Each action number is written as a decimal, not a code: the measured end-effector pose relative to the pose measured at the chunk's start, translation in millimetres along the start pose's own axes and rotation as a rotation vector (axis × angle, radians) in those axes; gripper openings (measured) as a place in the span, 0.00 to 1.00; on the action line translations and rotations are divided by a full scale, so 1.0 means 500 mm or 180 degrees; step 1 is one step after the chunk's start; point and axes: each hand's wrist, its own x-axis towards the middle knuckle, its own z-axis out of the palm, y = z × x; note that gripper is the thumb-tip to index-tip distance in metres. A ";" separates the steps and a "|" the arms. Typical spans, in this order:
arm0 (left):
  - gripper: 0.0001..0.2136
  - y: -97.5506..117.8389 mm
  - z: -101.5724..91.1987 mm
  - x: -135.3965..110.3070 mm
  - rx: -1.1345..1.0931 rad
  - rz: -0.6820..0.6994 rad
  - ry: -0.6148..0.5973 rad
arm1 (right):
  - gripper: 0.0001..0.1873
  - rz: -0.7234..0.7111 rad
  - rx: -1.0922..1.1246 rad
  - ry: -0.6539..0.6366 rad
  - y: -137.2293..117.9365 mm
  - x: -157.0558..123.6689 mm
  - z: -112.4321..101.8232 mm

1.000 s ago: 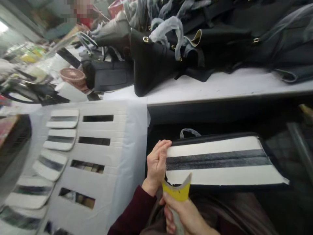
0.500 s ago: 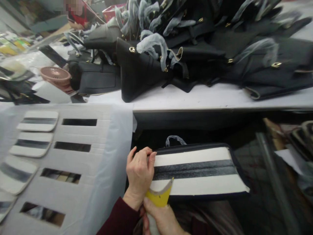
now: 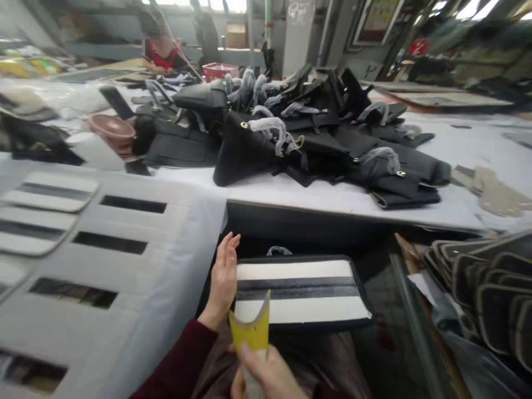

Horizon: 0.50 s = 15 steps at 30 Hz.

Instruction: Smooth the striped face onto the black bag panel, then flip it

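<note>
In the head view a black bag (image 3: 299,307) lies on my lap with its base facing me. Two white strips with a dark grey band between them run along that base, and a plastic-wrapped handle (image 3: 278,250) shows behind it. My left hand (image 3: 223,277) is at the bag's left end, fingers stretched out and pointing away from me; whether it touches the edge is hard to tell. In my right hand (image 3: 261,368) is a yellow hand tool with a curved, notched end (image 3: 251,330) and a pale handle. The tool's tips overlap the bag's near left part in view.
On the left stands a slotted white board (image 3: 137,277) carrying several striped panels (image 3: 50,191). Black bags with wrapped handles (image 3: 266,147) are heaped on the white table (image 3: 249,191). Dark panels (image 3: 499,288) are stacked at right. A person (image 3: 162,55) sits far back.
My left hand has loosened from the bag's left end, its fingers now straight. The right hand still holds the yellow tool. The view has tilted up and shows more of the room.
</note>
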 end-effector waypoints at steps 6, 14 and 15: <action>0.24 -0.028 -0.045 -0.120 -0.1532 -0.1113 0.0424 | 0.31 -0.0387 -0.0313 0.0571 -0.237 -0.059 -0.145; 0.25 -0.028 -0.059 -0.229 -0.0356 -0.0934 -0.0069 | 0.21 -0.1133 -0.2702 0.3039 -0.561 0.042 -0.464; 0.26 -0.028 -0.062 -0.232 -0.0402 -0.0958 -0.0143 | 0.21 -0.1165 -0.2870 0.3228 -0.589 0.060 -0.491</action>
